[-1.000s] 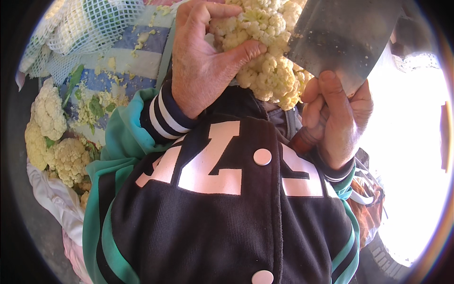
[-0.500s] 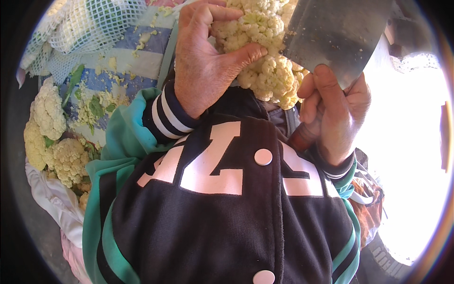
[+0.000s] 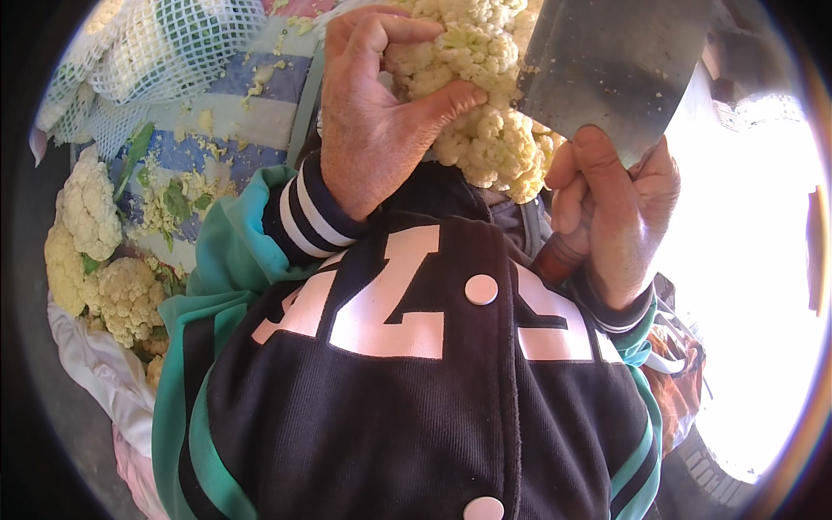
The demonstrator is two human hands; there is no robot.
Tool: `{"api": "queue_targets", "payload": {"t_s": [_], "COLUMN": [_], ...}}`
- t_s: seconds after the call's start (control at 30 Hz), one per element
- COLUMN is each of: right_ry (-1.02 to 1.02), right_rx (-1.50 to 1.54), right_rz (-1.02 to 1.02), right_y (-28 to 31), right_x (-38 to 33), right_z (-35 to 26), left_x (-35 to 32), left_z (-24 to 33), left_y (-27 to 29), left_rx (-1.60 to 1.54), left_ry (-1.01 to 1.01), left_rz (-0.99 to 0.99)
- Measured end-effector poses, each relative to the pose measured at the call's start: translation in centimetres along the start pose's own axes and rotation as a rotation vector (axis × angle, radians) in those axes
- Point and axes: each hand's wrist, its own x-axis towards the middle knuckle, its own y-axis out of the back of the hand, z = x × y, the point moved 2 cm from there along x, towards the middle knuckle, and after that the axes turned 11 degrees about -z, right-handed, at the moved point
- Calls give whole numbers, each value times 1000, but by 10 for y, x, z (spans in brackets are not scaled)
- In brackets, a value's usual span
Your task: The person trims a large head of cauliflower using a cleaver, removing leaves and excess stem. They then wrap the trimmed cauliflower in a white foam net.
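Observation:
A pale cream cauliflower (image 3: pixel 485 130) is held up at the top middle, its upper part cut off by the picture's edge. My left hand (image 3: pixel 373 121) grips it from the left, thumb and fingers pressed on the florets. My right hand (image 3: pixel 615 199) is closed on a cleaver, with the thumb lying along the lower part of its blade. The broad grey cleaver (image 3: pixel 615 65) has its left edge against or very near the cauliflower's right side. Part of its brown wooden handle shows below my fingers.
To the left, several cauliflowers (image 3: pixel 91 204) lie by a white plastic sheet (image 3: pixel 104 364). A blue-and-white striped cloth (image 3: pixel 260 113) carries crumbs and leaf scraps. White mesh netting (image 3: pixel 173 52) lies at the upper left. An orange-brown bag (image 3: pixel 680 373) is at the right, beside glaring light.
My right hand and the cleaver have shifted very slightly downward. My left hand and the cauliflower stay nearly where they were.

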Motion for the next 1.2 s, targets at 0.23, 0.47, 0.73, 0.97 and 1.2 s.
{"api": "queue_targets", "payload": {"t_s": [0.23,0.47,0.73,0.97,1.2], "right_ry": [6,58,95,33,67], "right_rx": [0,186,234,288,337], "right_rz": [-14,-71,12,58,24], "right_y": [-7,6,23,26,26], "right_x": [7,11,10,12,17], "right_z": [3,5,17,21,20], "left_x": [-2,-3,-16,-14,-10], "left_z": [1,-6,-15,-13,-15], "left_y": [-1,4,33,35,30], "left_rx": [-16,-320,-349,-385,-427], "left_ry": [-6,34,138,175,280], "left_rz": [-21,-76,138,133,-49]}}
